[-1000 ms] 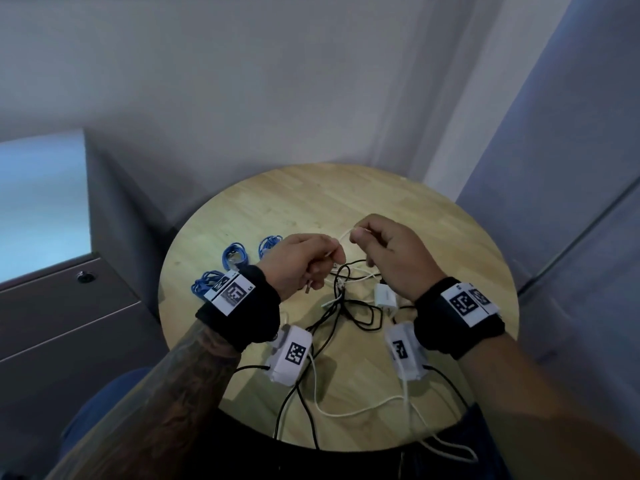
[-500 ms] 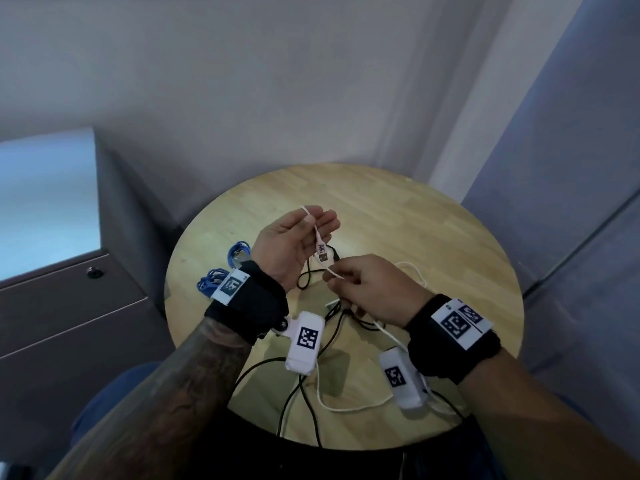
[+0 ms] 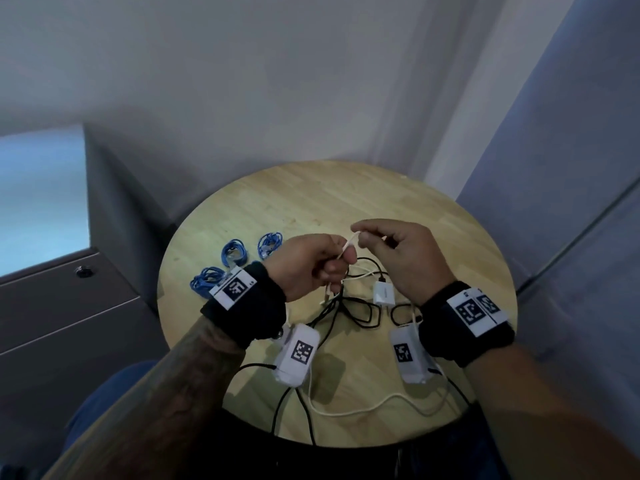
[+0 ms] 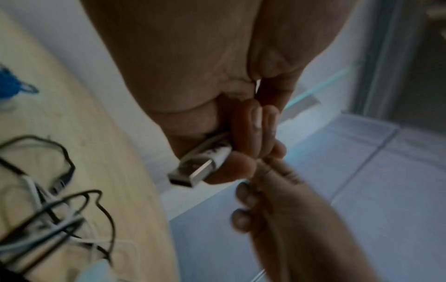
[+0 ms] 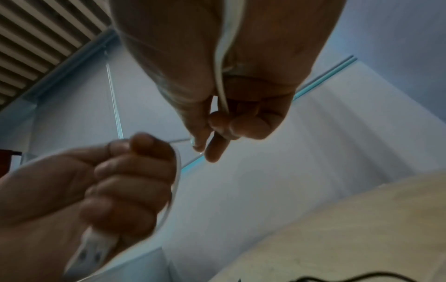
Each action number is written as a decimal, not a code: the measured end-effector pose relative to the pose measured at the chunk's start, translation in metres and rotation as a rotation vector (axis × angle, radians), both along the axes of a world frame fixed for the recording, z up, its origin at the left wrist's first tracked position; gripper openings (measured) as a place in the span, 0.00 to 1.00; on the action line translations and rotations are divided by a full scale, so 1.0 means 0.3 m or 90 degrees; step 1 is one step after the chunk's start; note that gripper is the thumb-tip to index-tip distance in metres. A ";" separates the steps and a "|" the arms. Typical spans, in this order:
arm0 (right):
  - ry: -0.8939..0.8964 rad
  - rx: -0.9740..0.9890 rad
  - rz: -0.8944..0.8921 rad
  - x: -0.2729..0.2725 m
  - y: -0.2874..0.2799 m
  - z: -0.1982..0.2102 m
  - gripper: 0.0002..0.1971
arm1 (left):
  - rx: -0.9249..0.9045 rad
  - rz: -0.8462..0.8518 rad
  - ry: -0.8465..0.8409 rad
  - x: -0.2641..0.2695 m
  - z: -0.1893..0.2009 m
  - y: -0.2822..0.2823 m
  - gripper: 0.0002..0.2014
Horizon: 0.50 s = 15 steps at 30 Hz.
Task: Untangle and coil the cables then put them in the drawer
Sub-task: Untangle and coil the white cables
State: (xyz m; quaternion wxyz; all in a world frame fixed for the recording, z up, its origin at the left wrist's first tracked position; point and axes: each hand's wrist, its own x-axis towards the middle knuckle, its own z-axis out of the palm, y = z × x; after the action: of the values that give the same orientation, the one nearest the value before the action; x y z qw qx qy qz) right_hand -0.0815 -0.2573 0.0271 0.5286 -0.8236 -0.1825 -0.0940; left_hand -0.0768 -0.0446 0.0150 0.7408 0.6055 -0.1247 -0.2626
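Above the round wooden table (image 3: 311,202) my left hand (image 3: 313,263) is curled round a white cable (image 3: 348,247), and its USB plug (image 4: 195,169) sticks out below the fist. My right hand (image 3: 388,247) pinches the same white cable (image 5: 220,76) just above the left fist; the cable runs down across its palm. Under both hands lies a tangle of black cables (image 3: 356,303) and white cable with a small white adapter (image 3: 383,293). Three coiled blue cables (image 3: 235,252) lie on the table's left side.
A grey drawer cabinet (image 3: 69,306) with a round lock (image 3: 83,271) stands left of the table, drawers closed. White sensor boxes hang below both wrists, with leads trailing over the table's near edge. Walls close in behind and to the right.
My left hand turned palm down and closed into a fist round the white cable. My right hand rose from below the left hand and now pinches the cable above it.
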 end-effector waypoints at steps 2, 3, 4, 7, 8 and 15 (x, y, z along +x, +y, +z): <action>0.013 -0.021 0.041 -0.016 0.035 -0.011 0.11 | -0.111 -0.005 0.035 -0.005 0.016 0.008 0.11; 0.021 -0.038 0.066 -0.023 0.056 -0.022 0.12 | -0.173 0.009 0.046 -0.003 0.018 0.010 0.11; 0.046 -0.056 0.093 -0.029 0.076 -0.034 0.13 | -0.235 0.035 0.061 0.005 0.011 0.015 0.10; 0.182 -0.126 0.151 -0.051 0.116 -0.046 0.12 | -0.357 0.181 0.082 0.055 -0.035 0.054 0.09; 0.215 -0.142 0.165 -0.062 0.122 -0.042 0.12 | -0.354 0.247 0.069 0.073 -0.054 0.074 0.10; 0.226 -0.135 0.261 -0.113 0.105 0.018 0.07 | -0.141 0.461 -0.099 0.080 -0.068 0.103 0.11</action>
State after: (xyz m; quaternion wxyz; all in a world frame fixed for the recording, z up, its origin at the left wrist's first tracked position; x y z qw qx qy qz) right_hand -0.1154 -0.2258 0.0324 0.4712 -0.8238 -0.2585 0.1803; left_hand -0.0529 -0.0138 -0.0054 0.8349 0.5447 0.0134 0.0778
